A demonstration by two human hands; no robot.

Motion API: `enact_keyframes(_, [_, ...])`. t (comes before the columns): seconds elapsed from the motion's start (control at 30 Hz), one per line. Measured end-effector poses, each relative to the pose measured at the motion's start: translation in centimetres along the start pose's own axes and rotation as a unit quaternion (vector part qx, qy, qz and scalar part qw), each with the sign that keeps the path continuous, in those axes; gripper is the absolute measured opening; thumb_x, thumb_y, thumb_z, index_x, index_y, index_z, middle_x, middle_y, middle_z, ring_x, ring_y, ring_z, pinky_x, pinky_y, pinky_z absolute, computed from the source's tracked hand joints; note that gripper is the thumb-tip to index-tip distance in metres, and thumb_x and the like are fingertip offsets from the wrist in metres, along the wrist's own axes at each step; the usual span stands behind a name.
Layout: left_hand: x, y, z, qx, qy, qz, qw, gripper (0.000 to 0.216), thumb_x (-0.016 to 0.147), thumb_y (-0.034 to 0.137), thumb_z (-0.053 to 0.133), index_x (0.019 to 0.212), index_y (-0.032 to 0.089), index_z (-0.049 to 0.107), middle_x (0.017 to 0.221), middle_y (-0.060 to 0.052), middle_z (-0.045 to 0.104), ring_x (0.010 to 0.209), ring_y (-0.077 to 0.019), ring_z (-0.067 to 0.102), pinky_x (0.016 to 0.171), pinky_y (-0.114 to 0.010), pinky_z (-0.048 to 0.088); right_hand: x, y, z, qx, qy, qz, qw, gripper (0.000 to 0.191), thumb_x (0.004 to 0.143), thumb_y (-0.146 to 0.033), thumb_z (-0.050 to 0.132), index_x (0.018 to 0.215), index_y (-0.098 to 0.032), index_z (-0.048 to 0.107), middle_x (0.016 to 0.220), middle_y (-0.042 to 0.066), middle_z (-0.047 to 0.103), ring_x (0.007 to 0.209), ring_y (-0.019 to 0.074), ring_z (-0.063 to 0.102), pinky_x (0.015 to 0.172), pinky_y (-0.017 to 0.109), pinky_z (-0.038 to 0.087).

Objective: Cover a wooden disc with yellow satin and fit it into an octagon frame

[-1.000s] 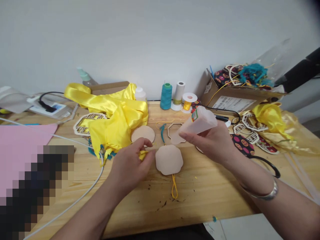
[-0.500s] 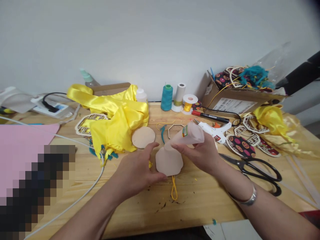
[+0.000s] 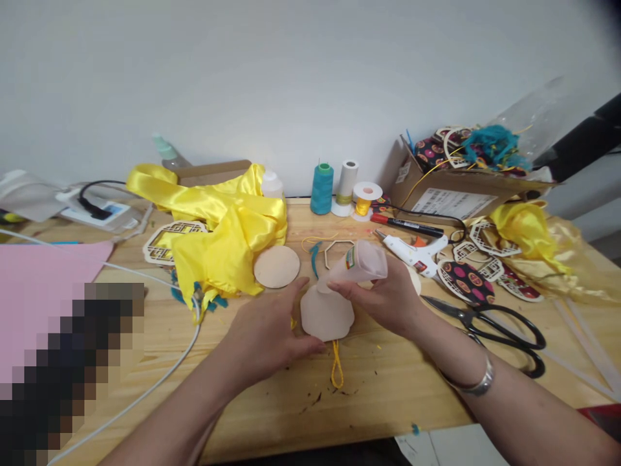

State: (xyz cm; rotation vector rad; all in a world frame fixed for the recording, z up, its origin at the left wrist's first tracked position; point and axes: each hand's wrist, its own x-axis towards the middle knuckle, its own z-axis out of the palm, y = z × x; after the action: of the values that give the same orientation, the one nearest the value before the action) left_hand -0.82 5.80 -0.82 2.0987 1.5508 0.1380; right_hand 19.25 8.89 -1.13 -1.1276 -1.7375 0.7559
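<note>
A pale, scallop-edged wooden plaque (image 3: 327, 317) lies on the table in front of me, with a braided yellow cord loop (image 3: 337, 366) coming from its near edge. My right hand (image 3: 385, 294) is closed round a translucent glue bottle (image 3: 366, 260) with a small label, tilted nozzle-down over the plaque's far part. The nozzle tip is hard to make out against the plaque. Along the plaque's left side is my left hand (image 3: 272, 330), thumb and forefinger spread apart. Its thumb tip meets the near left edge; the other fingers are mostly hidden.
Left of the plaque are a round wooden disc (image 3: 277, 266) and yellow satin cloth (image 3: 228, 243). Behind stand a teal thread cone (image 3: 322, 191) and other spools. Black scissors (image 3: 485, 320), a white glue gun (image 3: 412, 251) and a cardboard box (image 3: 456, 194) are at right. A white cable (image 3: 179, 353) crosses the left.
The glue bottle and my right hand have shifted slightly left, with the bottle still tilted over the plaque. My left hand stays almost the same. The whole view has moved a little.
</note>
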Motion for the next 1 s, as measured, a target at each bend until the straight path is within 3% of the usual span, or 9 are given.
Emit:
enact_keyframes(0.37, [0.3, 0.3, -0.1, 0.021, -0.003, 0.016, 1.0, 0.079, 0.068, 0.054, 0.065, 0.135, 0.02, 0.044, 0.109, -0.011, 0.07, 0.099, -0.0342, 0.064, 0.077, -0.043, 0.049, -0.1, 0.4, 0.2, -0.001, -0.011, 0.007, 1.0, 0.022, 0.071, -0.033, 0.074, 0.076, -0.019, 0.058, 0.073, 0.0, 0.062, 0.063, 0.013, 0.056, 0.055, 0.025, 0.046])
enact_keyframes(0.67, [0.3, 0.4, 0.0, 0.025, -0.002, 0.006, 1.0, 0.073, 0.068, 0.052, 0.065, 0.132, 0.021, 0.048, 0.108, -0.011, 0.071, 0.097, -0.034, 0.064, 0.078, -0.045, 0.048, 0.2, -0.4, -1.3, -0.07, 0.011, -0.024, 0.997, 0.016, 0.069, -0.023, 0.072, 0.068, -0.019, 0.057, 0.063, -0.003, 0.059, 0.055, 0.011, 0.052, 0.05, 0.023, 0.04])
enact_keyframes(1.0, [0.2, 0.4, 0.1, 0.027, 0.004, 0.0, 1.0, 0.072, 0.067, 0.052, 0.065, 0.131, 0.025, 0.047, 0.114, -0.009, 0.068, 0.101, -0.032, 0.063, 0.082, -0.042, 0.047, -0.1, -0.8, -3.4, -0.1, -0.062, 0.013, 0.993, 0.015, 0.072, -0.029, 0.071, 0.07, -0.019, 0.059, 0.066, -0.001, 0.061, 0.058, 0.013, 0.055, 0.051, 0.024, 0.043])
